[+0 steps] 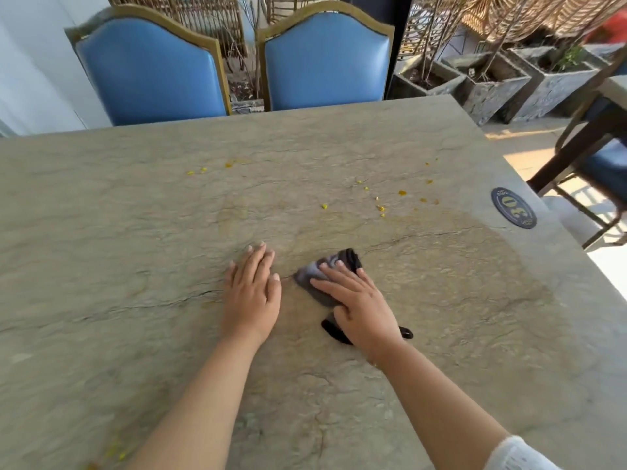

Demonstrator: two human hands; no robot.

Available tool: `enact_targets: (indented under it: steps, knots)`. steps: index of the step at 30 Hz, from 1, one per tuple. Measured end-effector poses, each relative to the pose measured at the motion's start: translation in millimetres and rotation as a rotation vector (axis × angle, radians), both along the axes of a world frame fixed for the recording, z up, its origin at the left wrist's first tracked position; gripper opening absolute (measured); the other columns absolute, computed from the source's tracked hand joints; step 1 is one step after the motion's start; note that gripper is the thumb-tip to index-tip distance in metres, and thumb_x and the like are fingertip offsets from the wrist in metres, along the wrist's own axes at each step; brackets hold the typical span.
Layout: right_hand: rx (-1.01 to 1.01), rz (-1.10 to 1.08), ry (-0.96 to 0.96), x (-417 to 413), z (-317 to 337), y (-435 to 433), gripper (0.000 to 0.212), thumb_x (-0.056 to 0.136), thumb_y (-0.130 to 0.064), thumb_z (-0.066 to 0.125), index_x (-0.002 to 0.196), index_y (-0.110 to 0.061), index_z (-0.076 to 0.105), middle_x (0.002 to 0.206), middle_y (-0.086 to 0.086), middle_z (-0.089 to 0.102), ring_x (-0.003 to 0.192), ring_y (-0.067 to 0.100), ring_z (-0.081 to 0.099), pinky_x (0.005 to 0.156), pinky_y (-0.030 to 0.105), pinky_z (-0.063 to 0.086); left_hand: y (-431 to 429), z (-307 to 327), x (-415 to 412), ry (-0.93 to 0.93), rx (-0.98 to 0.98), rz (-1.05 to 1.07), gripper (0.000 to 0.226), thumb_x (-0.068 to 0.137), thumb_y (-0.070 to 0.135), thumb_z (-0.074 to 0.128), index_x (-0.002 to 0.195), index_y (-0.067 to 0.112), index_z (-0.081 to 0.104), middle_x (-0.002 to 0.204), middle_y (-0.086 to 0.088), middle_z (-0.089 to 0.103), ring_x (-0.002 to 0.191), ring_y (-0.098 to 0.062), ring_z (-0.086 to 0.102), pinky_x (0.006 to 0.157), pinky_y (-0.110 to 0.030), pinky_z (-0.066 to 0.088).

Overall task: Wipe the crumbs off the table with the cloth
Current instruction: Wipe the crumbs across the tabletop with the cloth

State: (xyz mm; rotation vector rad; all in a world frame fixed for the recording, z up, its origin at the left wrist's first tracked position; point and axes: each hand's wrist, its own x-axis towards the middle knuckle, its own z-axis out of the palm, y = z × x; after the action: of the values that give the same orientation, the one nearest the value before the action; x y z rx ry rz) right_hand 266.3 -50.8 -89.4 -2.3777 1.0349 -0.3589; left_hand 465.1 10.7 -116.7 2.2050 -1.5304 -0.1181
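A dark grey cloth (pixel 314 276) lies bunched on the stone-look table (pixel 135 249) near its middle. My right hand (pixel 359 307) presses flat on the cloth, fingers spread over it, with cloth ends sticking out in front and behind the palm. My left hand (pixel 252 293) rests flat on the bare table just left of the cloth, fingers together, holding nothing. Yellow crumbs (pixel 380 206) are scattered beyond the cloth to the right, a few more crumbs (pixel 203 169) lie farther back on the left, and some sit at the near left edge (pixel 117 452).
Two blue padded chairs (pixel 325 62) stand at the table's far side. A round dark number badge (pixel 514 207) sits near the right edge. Stone planters (pixel 488 86) and another chair (pixel 597 157) are off to the right.
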Motion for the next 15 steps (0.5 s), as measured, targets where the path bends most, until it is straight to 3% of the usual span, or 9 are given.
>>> enact_targets:
  steps: [5, 12, 15]
  knots:
    - [-0.039, -0.379, 0.181, 23.8, -1.1, -50.0, 0.061, 0.092, -0.026, 0.038, 0.151, -0.028, 0.019, 0.161, -0.002, 0.006, 0.148, 0.018, -0.004, 0.119, 0.036, -0.006, -0.3, 2.7, -4.8, -0.03, 0.045, 0.012, 0.063, 0.092, 0.04, 0.016, 0.143, 0.014, 0.042, 0.156, 0.0, 0.031, 0.147, -0.015, 0.017, 0.12, -0.045, 0.008]
    - [-0.013, 0.002, 0.075, 35.6, 2.1, -22.5, 0.061, 0.087, -0.011, 0.042, 0.144, -0.031, 0.038, 0.157, -0.01, 0.022, 0.147, 0.01, 0.008, 0.12, 0.031, -0.001, -0.7, 2.7, -3.3, -0.005, 0.02, 0.008, 0.064, 0.091, 0.04, 0.016, 0.142, 0.014, 0.045, 0.155, 0.0, 0.033, 0.146, -0.016, 0.02, 0.12, -0.042, 0.006]
    - [0.147, 0.132, -0.033, 9.0, 12.7, 23.7, 0.056, 0.081, -0.011, 0.04, 0.131, -0.032, 0.056, 0.147, -0.015, 0.04, 0.141, -0.001, 0.021, 0.118, 0.021, 0.004, -1.3, 4.2, -0.1, 0.058, 0.035, -0.004, 0.069, 0.088, 0.043, 0.011, 0.144, 0.015, 0.042, 0.157, 0.002, 0.028, 0.147, -0.014, 0.015, 0.12, -0.039, 0.001]
